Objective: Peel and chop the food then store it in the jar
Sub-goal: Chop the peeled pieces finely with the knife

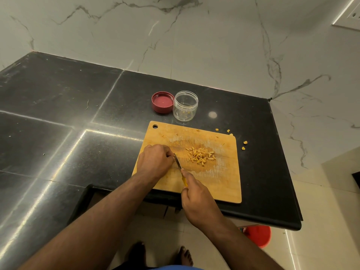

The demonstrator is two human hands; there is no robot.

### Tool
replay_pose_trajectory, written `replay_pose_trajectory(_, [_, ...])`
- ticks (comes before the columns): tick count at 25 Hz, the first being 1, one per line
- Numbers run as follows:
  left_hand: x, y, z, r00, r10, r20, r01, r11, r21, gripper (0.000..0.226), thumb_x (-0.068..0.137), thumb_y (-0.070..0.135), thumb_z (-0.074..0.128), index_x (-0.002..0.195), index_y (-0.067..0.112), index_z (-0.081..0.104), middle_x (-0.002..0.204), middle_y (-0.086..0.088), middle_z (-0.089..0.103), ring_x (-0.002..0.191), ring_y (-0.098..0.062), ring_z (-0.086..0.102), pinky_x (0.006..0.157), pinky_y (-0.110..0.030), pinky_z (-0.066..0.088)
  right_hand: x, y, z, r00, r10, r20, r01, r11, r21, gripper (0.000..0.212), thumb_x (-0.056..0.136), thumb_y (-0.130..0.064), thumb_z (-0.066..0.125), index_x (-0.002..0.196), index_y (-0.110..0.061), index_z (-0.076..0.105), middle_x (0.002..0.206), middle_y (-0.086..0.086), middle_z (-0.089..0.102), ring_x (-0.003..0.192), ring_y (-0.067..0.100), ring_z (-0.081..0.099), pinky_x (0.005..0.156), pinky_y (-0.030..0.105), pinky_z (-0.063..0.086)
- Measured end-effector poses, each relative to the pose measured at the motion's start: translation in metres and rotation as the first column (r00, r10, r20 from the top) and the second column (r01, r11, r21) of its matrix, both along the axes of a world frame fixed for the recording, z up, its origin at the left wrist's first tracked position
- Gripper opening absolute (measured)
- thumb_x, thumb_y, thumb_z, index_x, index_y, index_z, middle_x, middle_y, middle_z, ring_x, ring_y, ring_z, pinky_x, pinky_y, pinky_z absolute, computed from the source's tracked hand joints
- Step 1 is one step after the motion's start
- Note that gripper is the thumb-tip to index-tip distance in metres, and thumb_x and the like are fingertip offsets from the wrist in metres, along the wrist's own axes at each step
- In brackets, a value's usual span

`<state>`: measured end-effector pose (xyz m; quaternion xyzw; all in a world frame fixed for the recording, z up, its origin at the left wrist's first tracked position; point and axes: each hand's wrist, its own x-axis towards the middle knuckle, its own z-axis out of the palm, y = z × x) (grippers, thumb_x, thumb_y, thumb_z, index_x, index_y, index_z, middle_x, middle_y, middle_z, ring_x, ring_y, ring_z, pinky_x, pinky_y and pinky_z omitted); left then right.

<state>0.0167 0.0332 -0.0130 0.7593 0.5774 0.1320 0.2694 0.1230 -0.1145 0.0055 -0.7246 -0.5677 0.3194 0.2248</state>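
A glossy black stone surface (58,106) reflects streaks of light. Beyond the hands rises a white marble wall (194,36) with grey veins. Below them lies pale tiled floor (321,221), bearing a red bucket (259,235).

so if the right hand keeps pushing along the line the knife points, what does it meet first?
Likely the left hand: the knife in the right hand points up-left, tip already by those curled fingers. The chopped pile lies off to the right of that line.

arms: bare, no sleeves | feet (162,255): bare | garment (171,267): blue, at bottom edge
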Motion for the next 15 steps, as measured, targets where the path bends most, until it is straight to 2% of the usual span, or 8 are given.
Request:
replay_pose_trajectory(3, [0.0, 0.0, 0.001, 1.0, 0.013, -0.01, -0.013, 1.0, 0.01, 0.013, 0.089, 0.035, 0.066, 0.089, 0.029, 0.077, 0.083, 0.013, 0.07, 0.087, -0.015, 0.061, 0.074, -0.041, 0.057, 0.0, -0.004, 0.002, 1.0, -0.007, -0.015, 0.007, 1.0, -0.002, 0.053, 0.103, -0.019, 0.036, 0.154, -0.024, 0.025, 0.149, -0.001, 0.043, 0.132, 0.008, 0.041, 0.109, 0.022, 0.036])
replay_pose_trajectory(6, [-0.001, 0.0, 0.002, 0.999, 0.018, -0.027, -0.017, 1.0, 0.012, 0.012, 0.088, 0.036, 0.065, 0.089, 0.03, 0.076, 0.083, 0.015, 0.07, 0.087, -0.015, 0.061, 0.076, -0.041, 0.057, 0.0, -0.021, 0.006, 0.999, -0.02, -0.041, 0.019, 1.0, -0.017, 0.052, 0.104, -0.021, 0.036, 0.154, -0.028, 0.026, 0.148, -0.007, 0.042, 0.126, -0.003, 0.039, 0.101, 0.009, 0.031])
replay_pose_trajectory(8, [-0.001, 0.001, 0.003, 0.999, 0.01, -0.039, -0.01, 1.0, 0.012, 0.013, 0.089, 0.035, 0.064, 0.091, 0.031, 0.076, 0.085, 0.015, 0.07, 0.089, -0.015, 0.062, 0.077, -0.041, 0.057, 0.003, -0.032, 0.009, 0.998, -0.042, -0.046, 0.041, 0.999, -0.016, 0.05, 0.105, -0.022, 0.037, 0.153, -0.03, 0.027, 0.141, -0.012, 0.044, 0.116, -0.013, 0.039, 0.091, -0.002, 0.027])
replay_pose_trajectory(10, [-0.002, 0.0, 0.006, 0.998, -0.016, -0.067, 0.018, 1.0, 0.023, 0.014, 0.09, 0.034, 0.063, 0.096, 0.033, 0.076, 0.092, 0.015, 0.072, 0.094, -0.016, 0.062, 0.081, -0.041, 0.057, 0.008, -0.036, 0.011, 0.996, -0.069, -0.053, 0.069, 0.998, 0.003, 0.05, 0.105, -0.021, 0.038, 0.153, -0.029, 0.028, 0.14, -0.013, 0.044, 0.113, -0.016, 0.04, 0.089, -0.005, 0.026])
replay_pose_trajectory(13, [-0.008, 0.003, 0.012, 0.994, -0.054, -0.097, 0.056, 0.998, 0.021, 0.02, 0.093, 0.03, 0.061, 0.103, 0.036, 0.076, 0.103, 0.016, 0.072, 0.098, -0.014, 0.061, 0.083, -0.038, 0.056, 0.016, -0.031, 0.011, 0.996, -0.086, -0.034, 0.087, 0.995, 0.039, 0.051, 0.103, -0.02, 0.039, 0.153, -0.028, 0.029, 0.147, -0.01, 0.043, 0.124, -0.004, 0.04, 0.1, 0.008, 0.033])
replay_pose_trajectory(15, [-0.012, 0.007, 0.017, 0.989, -0.071, -0.129, 0.075, 0.997, 0.026, 0.024, 0.094, 0.026, 0.058, 0.106, 0.037, 0.076, 0.108, 0.015, 0.071, 0.097, -0.014, 0.059, 0.08, -0.036, 0.056, 0.015, -0.027, 0.011, 0.997, -0.064, -0.033, 0.066, 0.997, 0.047, 0.052, 0.103, -0.02, 0.039, 0.153, -0.028, 0.029, 0.15, -0.009, 0.041, 0.128, -0.003, 0.038, 0.106, 0.015, 0.034])
